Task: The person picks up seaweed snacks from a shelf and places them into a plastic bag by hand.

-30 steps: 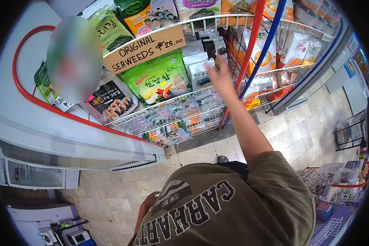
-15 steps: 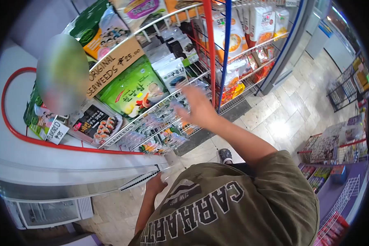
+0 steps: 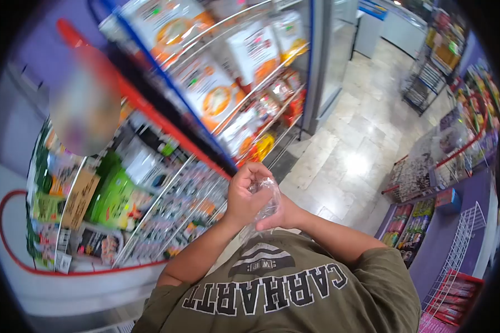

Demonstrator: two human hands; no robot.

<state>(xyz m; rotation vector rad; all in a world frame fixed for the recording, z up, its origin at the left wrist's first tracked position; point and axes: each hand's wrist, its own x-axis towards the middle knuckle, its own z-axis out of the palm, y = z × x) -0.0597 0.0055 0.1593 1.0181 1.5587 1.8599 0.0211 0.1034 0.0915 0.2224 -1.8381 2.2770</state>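
Note:
In front of my chest, both hands are together on a piece of crumpled clear plastic (image 3: 268, 201). My left hand (image 3: 244, 195) has its fingers curled round the upper part of it. From the other side, my right hand (image 3: 280, 212) grips the same plastic, with its thumb pointing left and some fingers hidden behind the film. Just beyond my hands stands a wire rack with a red post (image 3: 144, 111) and a blue post (image 3: 172, 89). White and orange packets (image 3: 214, 91) fill its shelves.
On the left, a rack holds a green seaweed pack (image 3: 114, 194), a cardboard sign (image 3: 80, 200) and several small clear packs (image 3: 178, 213). A purple shelf (image 3: 422, 238) with packaged goods runs along the right. Tiled floor (image 3: 328, 161) lies between, with a black rack (image 3: 425, 86) farther off.
My right hand has come back from the seaweed rack and my left hand has risen, so both now meet on the clear plastic. The view has turned right.

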